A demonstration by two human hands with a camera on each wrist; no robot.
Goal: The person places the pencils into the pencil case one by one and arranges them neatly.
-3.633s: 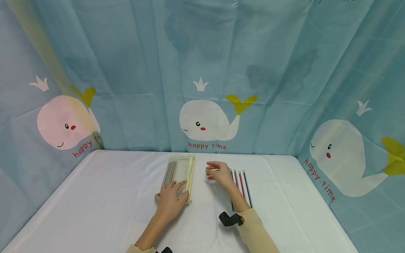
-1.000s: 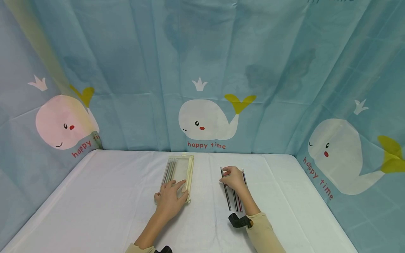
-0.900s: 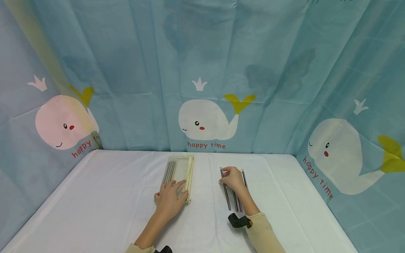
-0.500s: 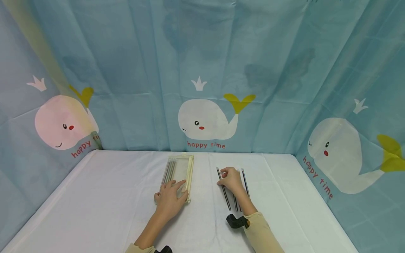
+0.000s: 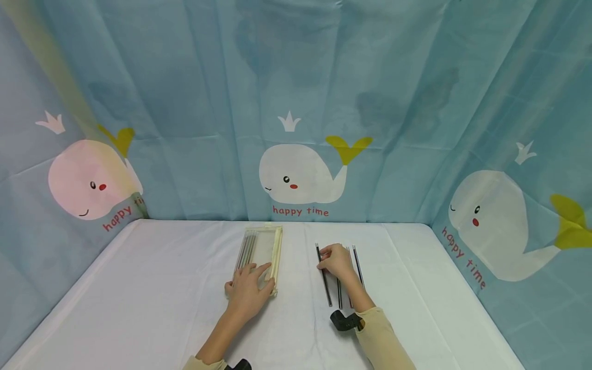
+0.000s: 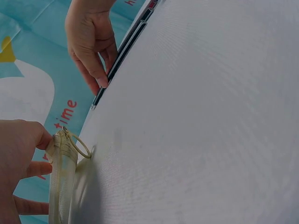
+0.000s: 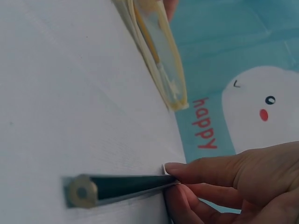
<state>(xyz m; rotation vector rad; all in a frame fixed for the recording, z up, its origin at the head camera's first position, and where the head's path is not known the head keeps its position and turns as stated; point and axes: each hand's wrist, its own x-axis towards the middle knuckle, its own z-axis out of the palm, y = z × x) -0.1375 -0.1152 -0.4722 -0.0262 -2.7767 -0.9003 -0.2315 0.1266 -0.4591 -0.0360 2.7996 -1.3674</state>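
I have a dark pencil (image 5: 326, 288) pinched in the right hand (image 5: 336, 260).
That grip is thumb against fingertips, with the pencil just left of three other pencils (image 5: 358, 264) on the desk (image 5: 416, 288); the left hand (image 5: 250, 293) lies spread, resting on the clear zip pouch (image 5: 265, 244) further left.

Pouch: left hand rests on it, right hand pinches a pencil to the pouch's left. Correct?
Side is wrong: the pencil is to the right of the pouch, as the head view shows. Rest stands: left hand on the pouch, right hand pinching the pencil.
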